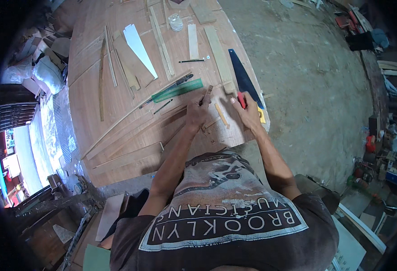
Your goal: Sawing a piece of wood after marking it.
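My left hand (197,113) has its fingers closed on a small wooden piece (209,90) near the plywood table's front right. My right hand (249,113) grips a red-handled tool (241,100), probably a cutter; its working end is too small to make out. Between my hands lies a short yellowish strip (221,114) on a pale board (231,133). Just beyond them rests a light wooden plank (215,54), with a handsaw (241,72) along the table's right edge. A green ruler (177,90) and a dark pencil (163,106) lie left of my left hand.
Several thin strips (158,40), a white piece (140,49) and a small jar (176,23) occupy the plywood table (85,67). Bagged material (47,74) is piled at the left. Clutter and boards (383,167) line the right wall, beyond the concrete floor (302,99).
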Action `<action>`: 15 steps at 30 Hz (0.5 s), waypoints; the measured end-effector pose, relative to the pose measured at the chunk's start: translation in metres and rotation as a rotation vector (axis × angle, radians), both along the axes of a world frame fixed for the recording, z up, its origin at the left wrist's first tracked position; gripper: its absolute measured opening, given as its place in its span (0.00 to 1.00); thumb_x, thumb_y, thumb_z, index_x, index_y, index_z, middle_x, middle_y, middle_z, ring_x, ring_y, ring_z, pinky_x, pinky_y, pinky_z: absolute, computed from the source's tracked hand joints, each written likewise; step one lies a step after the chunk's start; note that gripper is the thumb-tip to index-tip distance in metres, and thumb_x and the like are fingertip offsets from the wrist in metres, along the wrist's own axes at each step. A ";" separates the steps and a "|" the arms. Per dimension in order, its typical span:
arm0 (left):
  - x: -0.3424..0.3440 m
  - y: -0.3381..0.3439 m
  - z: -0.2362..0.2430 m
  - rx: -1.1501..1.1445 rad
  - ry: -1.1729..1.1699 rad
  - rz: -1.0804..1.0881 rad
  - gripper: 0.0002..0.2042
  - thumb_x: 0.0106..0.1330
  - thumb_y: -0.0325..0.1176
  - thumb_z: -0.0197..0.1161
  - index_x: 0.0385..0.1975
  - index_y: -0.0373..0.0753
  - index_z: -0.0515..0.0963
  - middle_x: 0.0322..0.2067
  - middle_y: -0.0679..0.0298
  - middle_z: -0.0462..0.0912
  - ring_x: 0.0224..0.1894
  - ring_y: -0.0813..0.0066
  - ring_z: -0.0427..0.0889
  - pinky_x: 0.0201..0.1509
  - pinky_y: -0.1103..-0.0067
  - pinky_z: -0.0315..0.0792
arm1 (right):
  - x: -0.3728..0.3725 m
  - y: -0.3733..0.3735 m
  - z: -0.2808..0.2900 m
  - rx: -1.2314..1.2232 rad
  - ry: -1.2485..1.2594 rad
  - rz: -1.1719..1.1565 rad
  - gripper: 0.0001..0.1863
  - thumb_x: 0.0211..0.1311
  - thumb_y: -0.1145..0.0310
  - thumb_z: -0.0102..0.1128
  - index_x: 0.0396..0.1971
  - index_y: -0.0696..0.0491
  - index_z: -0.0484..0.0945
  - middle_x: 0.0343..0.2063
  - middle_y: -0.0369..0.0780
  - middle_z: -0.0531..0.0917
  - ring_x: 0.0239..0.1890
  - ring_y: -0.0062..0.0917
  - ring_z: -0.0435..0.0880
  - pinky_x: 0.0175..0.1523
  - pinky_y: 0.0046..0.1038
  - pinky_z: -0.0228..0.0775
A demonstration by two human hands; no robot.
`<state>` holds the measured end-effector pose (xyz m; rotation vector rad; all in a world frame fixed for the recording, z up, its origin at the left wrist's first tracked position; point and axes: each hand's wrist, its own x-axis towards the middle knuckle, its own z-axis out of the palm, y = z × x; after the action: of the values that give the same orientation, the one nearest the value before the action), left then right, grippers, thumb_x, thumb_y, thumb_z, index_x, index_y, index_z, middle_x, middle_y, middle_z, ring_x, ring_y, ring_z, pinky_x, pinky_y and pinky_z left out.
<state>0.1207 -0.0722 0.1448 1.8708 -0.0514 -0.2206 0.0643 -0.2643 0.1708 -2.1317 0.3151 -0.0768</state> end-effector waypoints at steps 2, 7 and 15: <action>0.005 0.005 0.008 0.016 0.001 -0.040 0.18 0.69 0.41 0.55 0.27 0.29 0.77 0.19 0.57 0.75 0.24 0.76 0.72 0.30 0.74 0.67 | 0.017 0.007 0.005 0.124 -0.056 -0.014 0.18 0.56 0.59 0.66 0.37 0.58 0.74 0.22 0.37 0.74 0.25 0.20 0.71 0.32 0.25 0.65; 0.015 0.013 0.025 0.018 0.007 -0.115 0.17 0.69 0.39 0.53 0.31 0.29 0.78 0.21 0.56 0.77 0.25 0.74 0.74 0.32 0.74 0.68 | 0.055 0.039 0.022 0.496 -0.042 0.000 0.12 0.57 0.67 0.68 0.36 0.55 0.76 0.25 0.29 0.77 0.26 0.10 0.71 0.30 0.15 0.60; 0.021 0.035 0.032 -0.038 0.105 -0.289 0.17 0.68 0.39 0.50 0.35 0.30 0.79 0.19 0.56 0.76 0.24 0.68 0.77 0.33 0.71 0.70 | 0.066 0.068 0.026 0.550 -0.061 0.077 0.09 0.60 0.70 0.63 0.33 0.58 0.75 0.22 0.31 0.76 0.25 0.13 0.72 0.31 0.18 0.64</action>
<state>0.1422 -0.0371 0.1772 1.8065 -0.2527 -0.5129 0.1305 -0.1959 0.1969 -1.5905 0.1899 -0.0074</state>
